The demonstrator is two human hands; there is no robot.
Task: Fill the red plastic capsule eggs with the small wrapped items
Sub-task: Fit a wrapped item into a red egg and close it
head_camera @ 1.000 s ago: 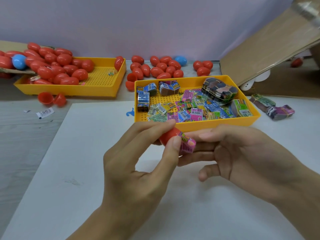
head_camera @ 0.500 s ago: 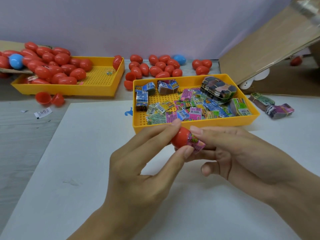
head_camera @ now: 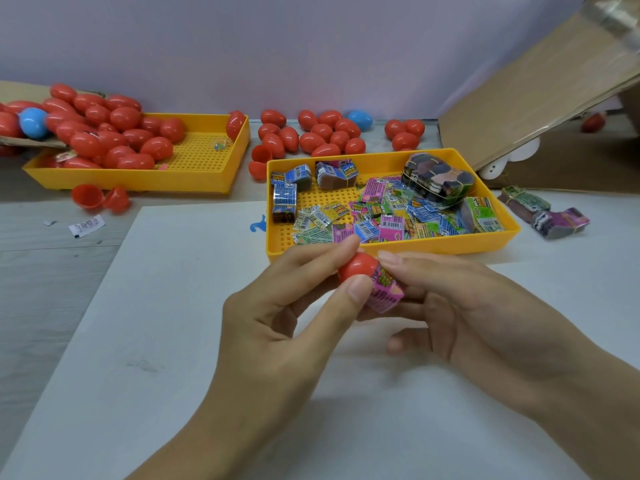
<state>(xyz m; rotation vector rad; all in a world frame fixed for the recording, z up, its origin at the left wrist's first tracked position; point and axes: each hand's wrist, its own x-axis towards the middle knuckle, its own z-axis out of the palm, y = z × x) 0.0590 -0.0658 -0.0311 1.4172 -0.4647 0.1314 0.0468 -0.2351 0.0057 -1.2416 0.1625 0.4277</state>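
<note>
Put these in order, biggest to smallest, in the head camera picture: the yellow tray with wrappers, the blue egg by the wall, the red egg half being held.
1. yellow tray
2. and 3. blue egg and red egg half look alike; the half is nearer, so unsure.

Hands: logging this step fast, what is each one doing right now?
Left hand: pinches the red capsule half.
Right hand: holds the pink wrapped item against the capsule half.
</note>
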